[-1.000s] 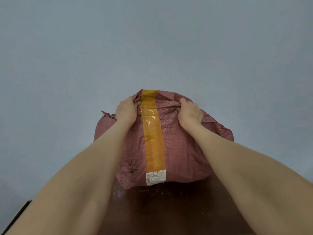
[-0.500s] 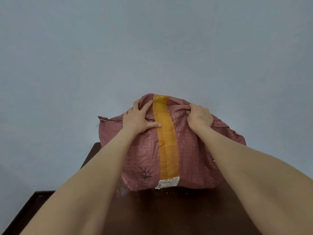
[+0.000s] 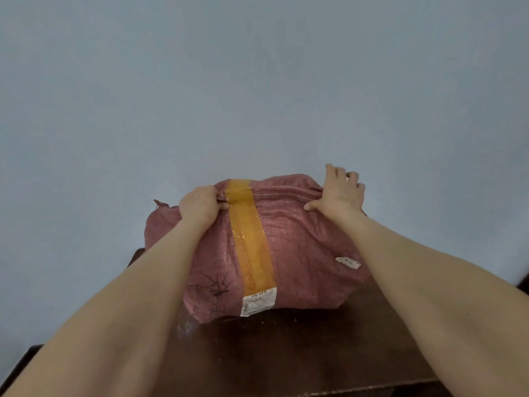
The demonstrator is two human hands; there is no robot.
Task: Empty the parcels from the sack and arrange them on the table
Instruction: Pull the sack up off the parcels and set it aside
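Observation:
A bulging pink woven sack [image 3: 300, 253] with a yellow tape strip down its front and a white label at the bottom stands on the dark wooden table [image 3: 286, 353]. My left hand [image 3: 201, 206] grips the sack's folded top edge just left of the tape. At the top right corner, my right hand [image 3: 339, 193] has its thumb against the hem and its fingers spread and raised over the far side. The sack's mouth is stretched flat between the hands, with a white stitch line showing. No parcel is visible; the contents are hidden inside.
A plain grey-blue wall fills the background behind the table. The table's left edge [image 3: 25, 359] and front right edge [image 3: 400, 382] are in view. A small torn white sticker [image 3: 347, 262] sits on the sack's right side.
My right hand has slid right along the top edge and opened its fingers. My left hand has closed on the edge beside the tape. The top is now pulled wider and flatter.

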